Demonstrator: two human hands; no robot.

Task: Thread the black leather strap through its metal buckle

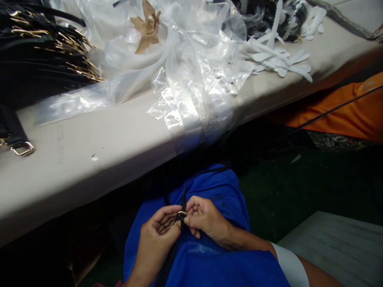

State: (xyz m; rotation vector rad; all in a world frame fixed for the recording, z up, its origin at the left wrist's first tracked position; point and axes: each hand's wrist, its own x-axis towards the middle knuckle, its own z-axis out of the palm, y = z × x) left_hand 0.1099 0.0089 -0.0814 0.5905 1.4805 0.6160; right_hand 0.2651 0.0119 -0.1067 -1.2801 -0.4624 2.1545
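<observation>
A thin black strap (171,255) with a small gold buckle (181,214) lies across the blue cloth (206,191) over my lap. My left hand (158,229) pinches the strap at the buckle from the left, thumb just below it. From the right, my right hand (205,219) grips the same spot, thumb and forefinger against the buckle. Past the buckle, the strap's far part curves up and right over the blue cloth. My fingertips partly hide how the strap runs through the buckle.
Black straps with gold hardware (54,44) are piled at the table's (89,147) left. Clear plastic bags (191,79) hang over its edge near a brown paper scrap (146,26). White strips (278,59) lie to the right. Orange cloth (344,107) and a grey slatted surface (338,247) are at right.
</observation>
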